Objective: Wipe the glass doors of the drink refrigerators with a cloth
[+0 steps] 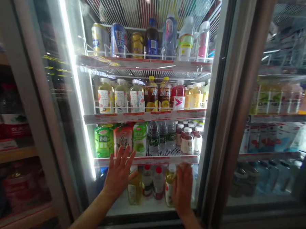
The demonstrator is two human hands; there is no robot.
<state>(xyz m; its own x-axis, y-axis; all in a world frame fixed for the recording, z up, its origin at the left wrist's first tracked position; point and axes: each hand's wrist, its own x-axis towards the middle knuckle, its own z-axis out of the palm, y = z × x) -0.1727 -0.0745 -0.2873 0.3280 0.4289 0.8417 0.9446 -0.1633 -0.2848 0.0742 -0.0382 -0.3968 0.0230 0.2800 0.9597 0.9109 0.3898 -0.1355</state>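
My left hand is raised with its fingers spread and holds nothing. It is in front of the lower shelf edge, nearest a red drink pouch and a bottle of yellowish drink on the cooler floor. My right hand is curled at the right side of a bottle of yellow-green drink with a white label. The fingers are bent and close together, and their tips are hidden. Between the hands stand two clear bottles with red caps.
Wire shelves hold bottles and cans, with a price rail along the front. A green pouch, water bottles and small dark bottles stand above my hands. The door frame is on the right, and a light strip on the left.
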